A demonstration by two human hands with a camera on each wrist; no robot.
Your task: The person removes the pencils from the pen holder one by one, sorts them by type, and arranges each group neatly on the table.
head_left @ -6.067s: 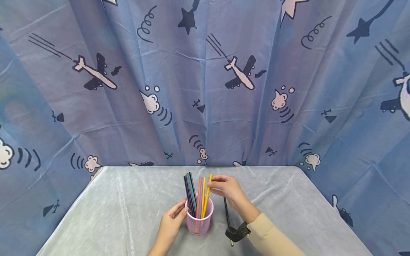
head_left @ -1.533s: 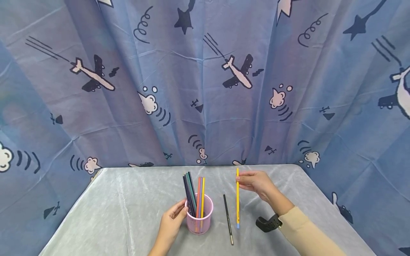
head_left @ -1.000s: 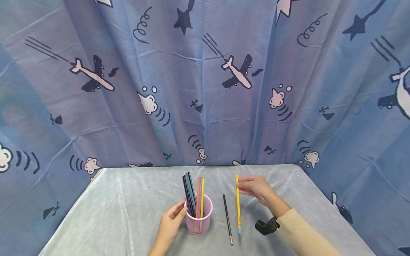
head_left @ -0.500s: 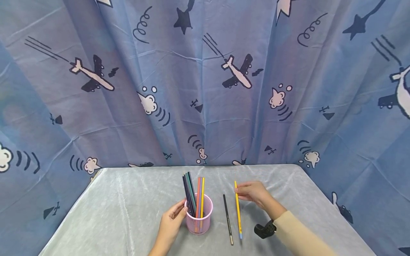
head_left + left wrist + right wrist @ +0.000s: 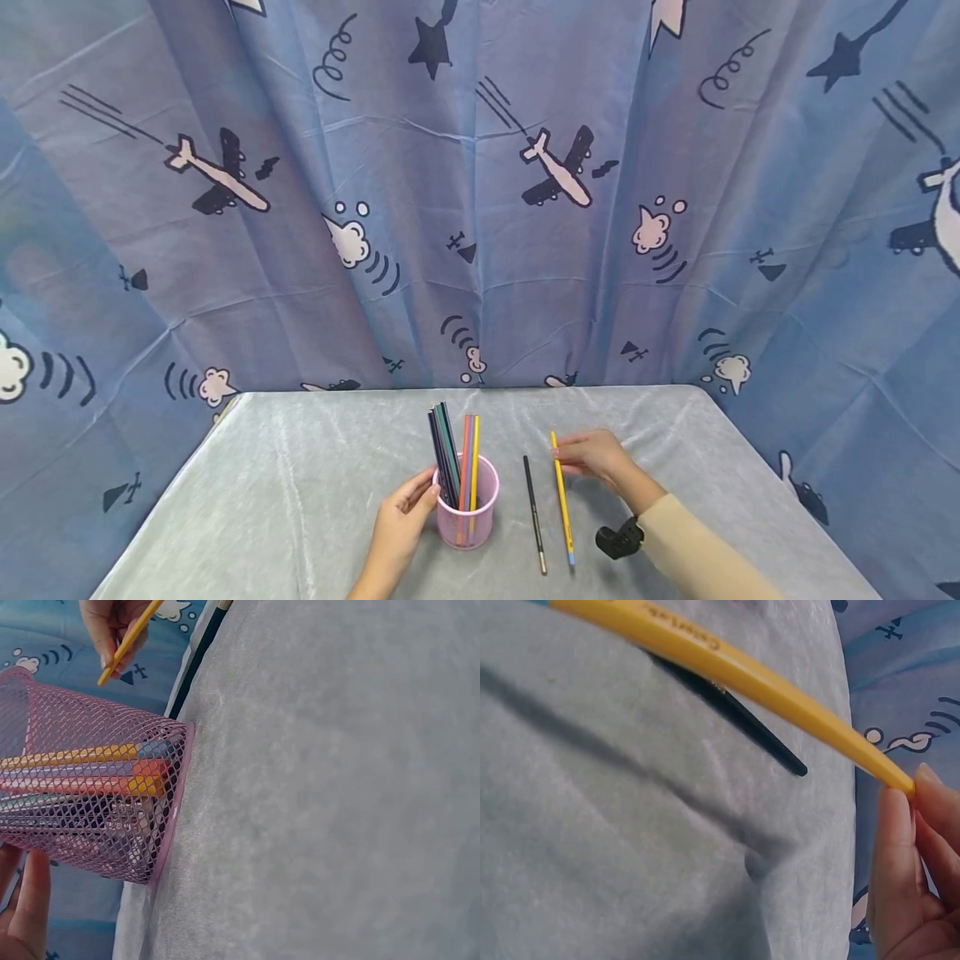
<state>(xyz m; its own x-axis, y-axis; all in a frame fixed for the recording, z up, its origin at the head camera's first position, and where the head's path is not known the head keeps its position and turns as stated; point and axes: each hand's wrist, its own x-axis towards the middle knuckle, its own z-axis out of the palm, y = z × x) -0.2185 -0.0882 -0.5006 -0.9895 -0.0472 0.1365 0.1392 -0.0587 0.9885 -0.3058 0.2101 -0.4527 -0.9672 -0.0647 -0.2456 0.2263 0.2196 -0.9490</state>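
The right hand (image 5: pixel 596 458) pinches a yellow pencil (image 5: pixel 564 508) near its far end, the blue-tipped end pointing toward the person. In the right wrist view, lettering shows along the pencil, and its shadow falls on the cloth apart from it. The left hand (image 5: pixel 401 521) holds the left side of a pink mesh pencil cup (image 5: pixel 452 531) at its rim, thumb and fingers at the edge. Several dark pencils (image 5: pixel 444 454), an orange one (image 5: pixel 466 458), a purple one and a yellow one stand in the cup, leaning slightly left.
A black pencil (image 5: pixel 533 508) with a pale end lies between the cup and the right hand. Grey-white cloth (image 5: pixel 337 467) covers the table, with soft wrinkles. A blue curtain (image 5: pixel 420 317) printed with airplanes hangs behind the far edge. A black strap (image 5: pixel 621 538) circles the right wrist.
The right hand has taken the yellow pencil out of the cup, carried it right past the black pencil and lowered it toward the cloth. The left hand has kept its place on the cup.
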